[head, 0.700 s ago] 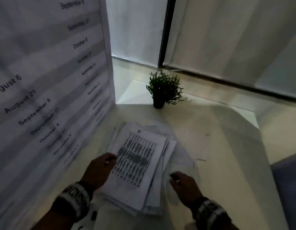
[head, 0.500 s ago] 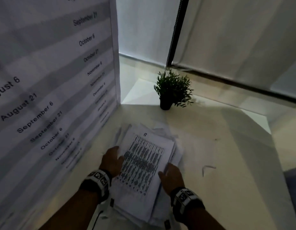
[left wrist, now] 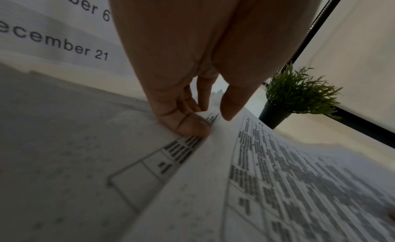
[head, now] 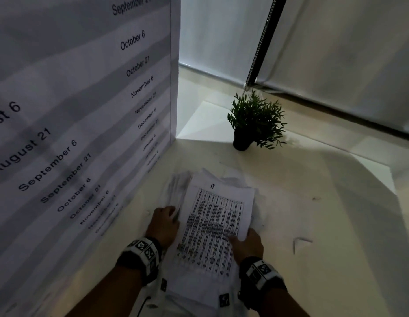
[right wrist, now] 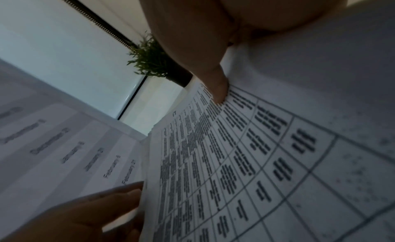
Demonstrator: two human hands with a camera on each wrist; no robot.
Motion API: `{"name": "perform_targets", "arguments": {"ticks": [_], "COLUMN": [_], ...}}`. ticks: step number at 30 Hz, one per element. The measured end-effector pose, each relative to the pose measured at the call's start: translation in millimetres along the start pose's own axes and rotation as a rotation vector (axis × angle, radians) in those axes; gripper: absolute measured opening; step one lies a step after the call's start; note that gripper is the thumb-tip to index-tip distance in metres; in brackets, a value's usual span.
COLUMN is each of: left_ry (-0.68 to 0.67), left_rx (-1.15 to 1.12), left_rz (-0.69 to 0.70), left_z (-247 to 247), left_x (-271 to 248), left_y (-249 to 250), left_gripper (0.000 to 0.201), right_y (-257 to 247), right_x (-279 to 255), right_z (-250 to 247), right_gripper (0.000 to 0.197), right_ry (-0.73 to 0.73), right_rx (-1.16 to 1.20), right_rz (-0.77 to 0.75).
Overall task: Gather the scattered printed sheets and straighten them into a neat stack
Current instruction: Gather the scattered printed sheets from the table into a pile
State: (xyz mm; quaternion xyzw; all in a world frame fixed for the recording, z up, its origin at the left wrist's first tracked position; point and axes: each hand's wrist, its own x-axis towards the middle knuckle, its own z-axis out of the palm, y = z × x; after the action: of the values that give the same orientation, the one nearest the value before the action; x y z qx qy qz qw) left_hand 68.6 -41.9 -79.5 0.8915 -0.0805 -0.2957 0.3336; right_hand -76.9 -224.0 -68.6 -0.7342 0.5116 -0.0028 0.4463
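Note:
A loose pile of printed sheets (head: 212,227) lies on the pale table (head: 313,191), a table-filled page titled "IT" on top, with other sheets fanned out under it at the far and left sides. My left hand (head: 172,217) holds the pile's left edge. In the left wrist view its curled fingers (left wrist: 188,125) sit on a lower sheet (left wrist: 96,161) and the thumb lies over the top sheets. My right hand (head: 241,239) holds the right edge. Its thumb (right wrist: 220,91) presses on the top page (right wrist: 235,161); its fingers are hidden beneath.
A small potted plant (head: 247,133) stands beyond the pile. A tall board printed with dates (head: 84,122) walls off the left side. A small paper scrap (head: 302,242) lies to the right. The table's corner (head: 391,177) is at the right, a blind chain (head: 260,46) behind.
Both hands have closed in on the pile's sides. The right hand came off the table onto the right edge, and the sheets have drawn closer together.

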Motion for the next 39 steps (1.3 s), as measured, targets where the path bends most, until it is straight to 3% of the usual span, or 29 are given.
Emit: {"name": "perform_targets", "arguments": {"ticks": [3,4,7,10,12,14,17,20,24,26,30,35,37,39], "left_ry": [0.032,0.039,0.002,0.025,0.071,0.076,-0.003,-0.001,0.244,0.32,0.157,0.072,0.065,0.029], "left_rx": [0.012,-0.013,-0.143,-0.093,-0.039,-0.072,-0.387,-0.527,-0.585,-0.642,-0.674,-0.648,-0.695,-0.634], "left_rz": [0.046,0.049,0.037,0.083,0.108,0.111,0.144,0.295,0.419,0.522,0.561,0.536,0.486,0.469], "left_z": [-3.9,-3.5,-2.3,2.6,2.9,0.4,-16.7,-39.7,-74.7,-84.4,-77.9,-64.3,-59.0,-50.2], "left_x": [-5.4,-5.5,-8.7,-10.8,-14.1,-16.6,-23.4,-31.8,-57.0,-66.5,-72.9,-63.6,-60.5,-58.6], "left_y": [-2.7,-5.5,-9.7,-9.8,-5.6,-0.1,21.5,45.2,82.5,90.4,83.6,78.5,81.0,79.8], "left_gripper": [0.049,0.049,0.05,0.048,0.058,0.074,0.098,0.064,0.025,0.015,0.021,0.076,0.077,0.062], "right_y": [-3.2,-3.6,-3.2,-7.8,-16.1,-21.6,-28.6,-42.2,-71.8,-78.7,-71.9,-64.7,-63.5,-60.1], "right_x": [-6.5,-8.0,-13.5,-16.6,-18.3,-16.5,-14.9,-19.6,-29.3,-33.4,-41.4,-41.5,-39.9,-38.2], "right_z": [-4.7,-6.0,-15.1,-32.5,-48.7,-65.5,-86.1,-102.0,-121.4,-123.6,-103.7,-84.0,-82.0,-77.4], "right_gripper": [0.006,0.004,0.014,0.031,0.035,0.025,0.007,0.028,0.029,0.032,0.029,0.016,0.02,0.026], "right_ry": [0.103,0.128,0.161,0.158,0.149,0.129,0.067,0.022,0.08,0.122,0.061,0.044,0.064,0.049], "right_rx": [-0.043,-0.051,-0.082,-0.065,-0.053,0.011,0.154,0.26,0.381,0.399,0.339,0.387,0.409,0.399], "right_rz": [-0.122,-0.152,-0.231,-0.328,-0.394,-0.427,-0.477,-0.533,-0.649,-0.713,-0.659,-0.518,-0.493,-0.463]}}
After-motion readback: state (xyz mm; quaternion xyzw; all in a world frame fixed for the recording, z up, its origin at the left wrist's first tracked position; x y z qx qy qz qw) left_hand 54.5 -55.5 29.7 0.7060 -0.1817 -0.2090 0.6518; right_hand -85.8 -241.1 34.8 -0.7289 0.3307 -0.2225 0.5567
